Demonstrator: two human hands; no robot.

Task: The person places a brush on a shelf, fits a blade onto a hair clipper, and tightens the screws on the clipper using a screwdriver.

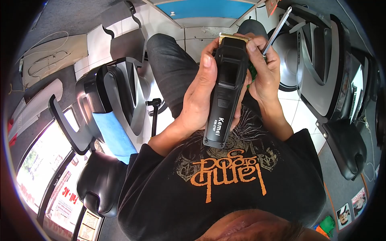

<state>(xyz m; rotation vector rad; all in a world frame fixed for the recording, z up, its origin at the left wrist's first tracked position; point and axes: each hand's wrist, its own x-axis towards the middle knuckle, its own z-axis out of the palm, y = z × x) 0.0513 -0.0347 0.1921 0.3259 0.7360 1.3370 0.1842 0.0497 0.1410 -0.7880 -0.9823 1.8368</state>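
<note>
A black hair clipper (pixel 228 86) with a gold-coloured blade (pixel 233 37) is held upright before my chest, its blade end pointing away from me. My left hand (pixel 197 94) is wrapped round the clipper, thumb along its left side and fingertips showing at its right edge. Beside the blade end, my right hand (pixel 265 74) is closed, its thumb tip against the clipper's upper right corner. From that hand a screwdriver (pixel 277 30) sticks out with its metal shaft slanting up and right; bits of green show between the fingers, and the rest of the handle is hidden.
Black and grey barber chairs stand at the left (pixel 114 96) and right (pixel 321 68), the left one with a blue cloth (pixel 114 134) over it. A blue panel (pixel 205 9) is ahead, beyond my knees. Cables lie on a beige board (pixel 54 60) at the far left.
</note>
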